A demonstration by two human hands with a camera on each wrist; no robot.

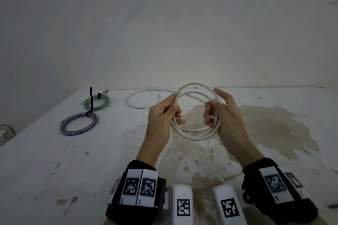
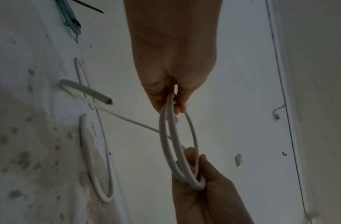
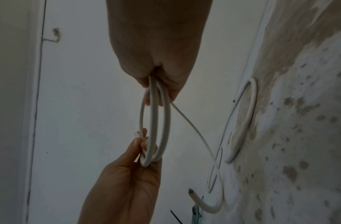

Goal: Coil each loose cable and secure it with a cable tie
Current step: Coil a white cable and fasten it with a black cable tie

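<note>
A white cable (image 1: 193, 134) is being held above the desk (image 1: 54, 160) at the centre of the head view, wound into a few loops between the two hands. The left side of the coil, together with the cable's cut end, is being pinched by the thumb and curled fingers of the left hand (image 1: 162, 115), so that grip is being kept closed on the cable. The right side of the coil is being cradled by the right hand (image 1: 222, 113): its lower fingers are being curled round the strands while the index finger and thumb are being held out straighter, near the top of the loop. In the left wrist view the coil (image 2: 175, 144) is being seen edge-on, with the left hand (image 2: 173, 72) above and the right hand (image 2: 204, 194) at the lower centre. In the right wrist view the same coil (image 3: 156, 121) is being gripped by the right hand (image 3: 160, 60) at the top and by the left hand (image 3: 127, 181) at the lower left. The uncoiled remainder of the cable is being left trailing toward the upper middle of the head view, where it is lying in an open curve on the desk. At the left of that view, two finished coils are lying on the desk: a green cable coil (image 1: 96, 102) farther back and a blue-grey cable coil (image 1: 79, 123) nearer, each being bound by a black cable tie (image 1: 91, 99). A large brownish stain (image 1: 265, 128) is spreading over the desk under and to the right of the hands.
</note>
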